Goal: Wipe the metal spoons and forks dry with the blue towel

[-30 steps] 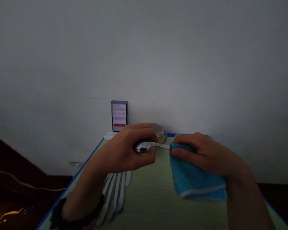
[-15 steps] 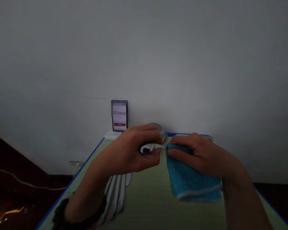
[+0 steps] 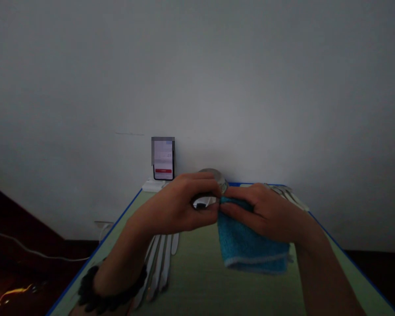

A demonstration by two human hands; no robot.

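My left hand point(image 3: 177, 206) is closed round the bowl of a shiny metal spoon point(image 3: 202, 202), held above the green table point(image 3: 197, 281). My right hand point(image 3: 263, 210) grips a folded blue cloth point(image 3: 250, 245) and pinches it around the spoon's handle, right up against the bowl. The handle is hidden inside the cloth. The two hands almost touch. A dark bead bracelet point(image 3: 102, 294) sits on my left wrist.
Several white utensils point(image 3: 161, 263) lie in a row under my left forearm. More cutlery point(image 3: 288, 195) lies at the far right edge. A phone point(image 3: 163, 159) with a lit screen leans on the wall, beside a round shiny object point(image 3: 217, 175).
My right hand has slid the blue cloth leftward along the spoon's handle, from its end to the bowl. My left hand has stayed nearly still.
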